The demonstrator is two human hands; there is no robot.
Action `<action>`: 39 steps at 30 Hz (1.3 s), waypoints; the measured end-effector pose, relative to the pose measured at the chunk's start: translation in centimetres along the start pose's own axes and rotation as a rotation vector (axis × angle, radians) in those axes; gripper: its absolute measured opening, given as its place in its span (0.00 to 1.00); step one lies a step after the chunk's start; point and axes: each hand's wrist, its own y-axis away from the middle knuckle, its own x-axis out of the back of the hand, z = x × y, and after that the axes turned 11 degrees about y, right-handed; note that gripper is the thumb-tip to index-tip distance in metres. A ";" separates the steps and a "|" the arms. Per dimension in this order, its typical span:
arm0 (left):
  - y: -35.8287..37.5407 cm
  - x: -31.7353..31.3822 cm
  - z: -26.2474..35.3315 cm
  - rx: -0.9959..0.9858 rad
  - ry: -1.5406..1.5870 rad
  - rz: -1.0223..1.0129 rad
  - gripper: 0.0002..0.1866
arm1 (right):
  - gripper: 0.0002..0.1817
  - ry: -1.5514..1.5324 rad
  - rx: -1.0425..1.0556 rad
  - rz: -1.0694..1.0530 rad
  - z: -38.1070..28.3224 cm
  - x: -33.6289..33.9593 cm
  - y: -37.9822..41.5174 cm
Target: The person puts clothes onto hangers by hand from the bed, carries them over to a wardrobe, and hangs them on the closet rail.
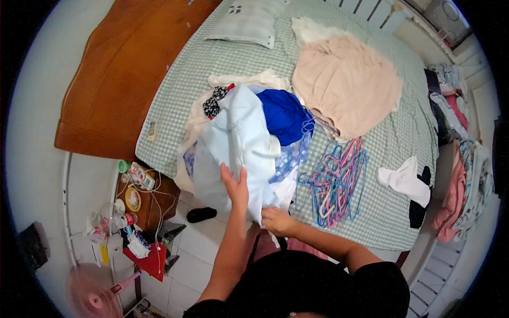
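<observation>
A light blue garment [233, 138] is spread over a pile of clothes at the near edge of the bed. On its lower front lies my left hand [234, 186], fingers stretched out and apart. My right hand [278, 221] is closed on the garment's lower right edge. Beneath and beside it are a bright blue cloth [283, 115], a blue floral fabric [288, 165] and a black-and-white patterned piece [214, 102]. To the right of the pile, a heap of pink, blue and purple hangers [336, 183] rests on the bed.
A beige garment [347, 79] lies flat on the green checked bed sheet [175, 87]. White and black clothing [405, 183] sits near the bed's right edge. At the left are a wooden headboard [122, 79], a small cabinet with cords and a pink fan [95, 299]. A black shoe [201, 214] is on the floor.
</observation>
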 end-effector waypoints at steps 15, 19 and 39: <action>5.2 -1.7 -8.2 -0.071 -1.197 -0.809 0.45 | 0.08 0.116 -0.053 -0.229 -6.2 -2.6 1.6; 7.2 -4.9 -6.5 -0.268 -1.016 -0.811 0.43 | 0.08 0.049 -0.158 -0.361 -8.0 -2.8 1.0; -7.6 16.1 -1.6 0.226 -0.151 -0.212 0.25 | 0.07 -1.014 -0.836 0.098 -12.3 6.7 1.4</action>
